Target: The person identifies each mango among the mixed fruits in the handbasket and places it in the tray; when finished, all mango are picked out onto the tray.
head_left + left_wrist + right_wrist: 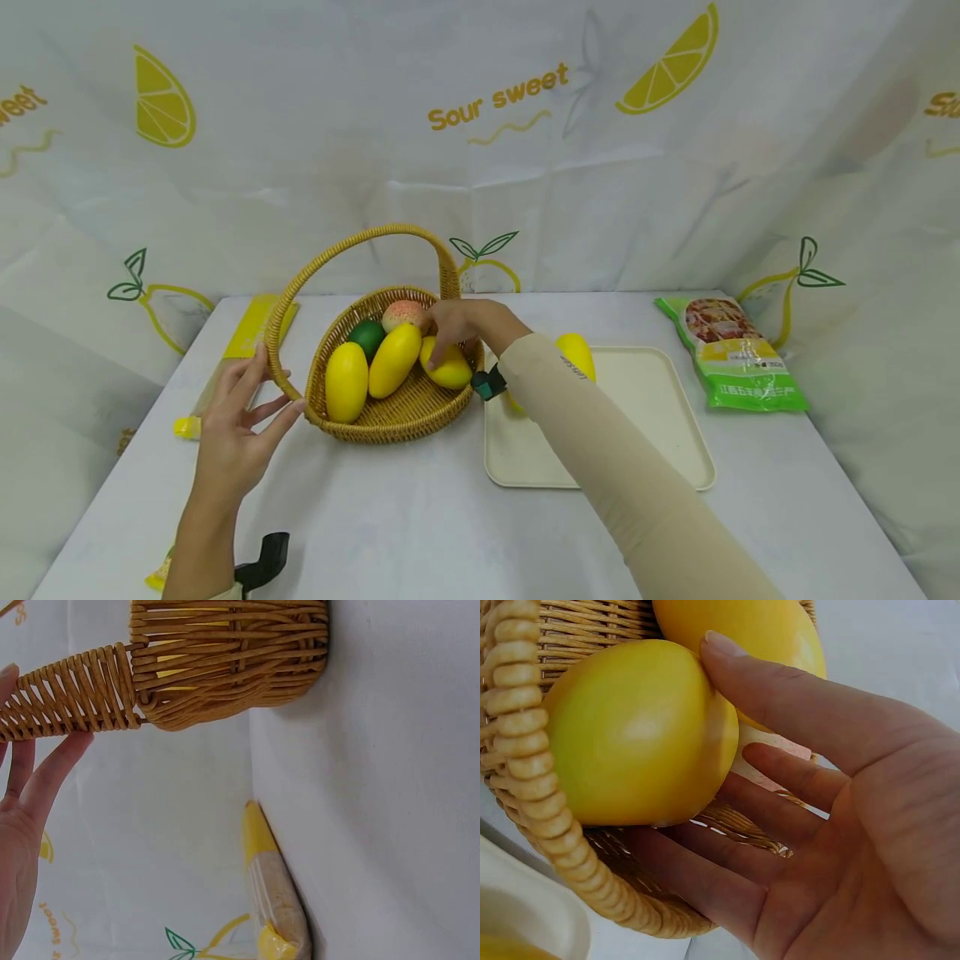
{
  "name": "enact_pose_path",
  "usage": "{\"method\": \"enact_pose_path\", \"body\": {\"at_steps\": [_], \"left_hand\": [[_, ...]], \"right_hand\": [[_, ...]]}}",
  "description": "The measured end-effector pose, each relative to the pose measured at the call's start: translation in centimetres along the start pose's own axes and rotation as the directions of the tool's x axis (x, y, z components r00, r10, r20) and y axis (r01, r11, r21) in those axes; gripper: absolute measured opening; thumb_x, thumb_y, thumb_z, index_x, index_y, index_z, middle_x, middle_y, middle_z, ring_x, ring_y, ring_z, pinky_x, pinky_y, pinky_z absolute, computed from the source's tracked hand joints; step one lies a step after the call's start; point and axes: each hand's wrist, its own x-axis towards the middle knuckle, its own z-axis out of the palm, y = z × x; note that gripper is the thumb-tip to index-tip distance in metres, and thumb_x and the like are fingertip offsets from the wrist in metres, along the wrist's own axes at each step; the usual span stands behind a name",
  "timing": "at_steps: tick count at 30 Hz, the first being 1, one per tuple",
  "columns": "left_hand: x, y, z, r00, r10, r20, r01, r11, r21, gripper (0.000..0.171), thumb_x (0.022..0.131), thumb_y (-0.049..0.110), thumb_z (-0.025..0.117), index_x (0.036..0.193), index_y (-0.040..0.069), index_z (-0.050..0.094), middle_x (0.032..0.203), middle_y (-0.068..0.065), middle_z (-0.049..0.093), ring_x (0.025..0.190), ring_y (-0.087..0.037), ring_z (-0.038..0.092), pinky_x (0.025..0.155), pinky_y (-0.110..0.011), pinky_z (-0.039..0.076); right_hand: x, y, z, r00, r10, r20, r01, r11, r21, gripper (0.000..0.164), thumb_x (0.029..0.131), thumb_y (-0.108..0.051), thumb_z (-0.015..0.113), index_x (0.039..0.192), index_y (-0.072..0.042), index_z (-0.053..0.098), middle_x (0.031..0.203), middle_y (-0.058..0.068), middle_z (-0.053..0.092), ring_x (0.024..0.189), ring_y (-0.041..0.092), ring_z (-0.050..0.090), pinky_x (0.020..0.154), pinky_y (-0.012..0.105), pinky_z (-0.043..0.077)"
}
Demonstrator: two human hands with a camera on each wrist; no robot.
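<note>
A wicker basket (405, 432) with a tall arched handle (318, 260) stands left of centre. My left hand (234, 429) grips the lower left of the handle, fingers and thumb on either side of the woven band (67, 697). Inside the basket, my right hand (468, 323) holds a yellow mango (637, 735) at the right side, its thumb on top and its fingers reaching beneath. Two more mangoes (347, 382), a dark green fruit (367, 338) and a pinkish peach (402, 313) lie beside it.
Right of the basket, a cream tray (652, 442) bears yellow fruit (576, 354), partly hidden by my right sleeve (600, 433). A green food packet (738, 358) lies at the far right. A yellow-capped packet (251, 329) lies behind my left hand; another packet's corner (157, 575) shows near my left wrist.
</note>
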Motion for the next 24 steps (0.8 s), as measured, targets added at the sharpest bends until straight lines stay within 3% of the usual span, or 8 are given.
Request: {"method": "enact_pose_path", "body": {"at_steps": [16, 24], "left_hand": [[-0.12, -0.25, 0.02, 1.0, 0.025, 0.001, -0.024, 1.0, -0.019, 0.101, 0.069, -0.032, 0.071, 0.156, 0.005, 0.035, 0.131, 0.014, 0.049, 0.118, 0.0, 0.057, 0.091, -0.005, 0.053], [-0.2, -0.03, -0.07, 1.0, 0.004, -0.001, -0.004, 1.0, 0.0, 0.103, 0.067, -0.034, 0.07, 0.156, 0.005, 0.036, 0.13, 0.015, 0.049, 0.117, 0.001, 0.056, 0.09, -0.005, 0.053]], "right_hand": [[-0.26, 0.22, 0.03, 1.0, -0.005, -0.016, 0.005, 0.999, -0.034, 0.067, 0.09, -0.025, 0.079, 0.15, -0.015, 0.052, 0.153, 0.004, 0.051, 0.125, 0.022, 0.056, 0.098, 0.036, 0.061], [-0.26, 0.2, 0.06, 1.0, 0.0, -0.013, 0.0, 1.0, -0.011, 0.067, 0.091, -0.025, 0.079, 0.151, -0.015, 0.051, 0.159, 0.003, 0.046, 0.135, 0.022, 0.054, 0.104, 0.038, 0.06]]}}
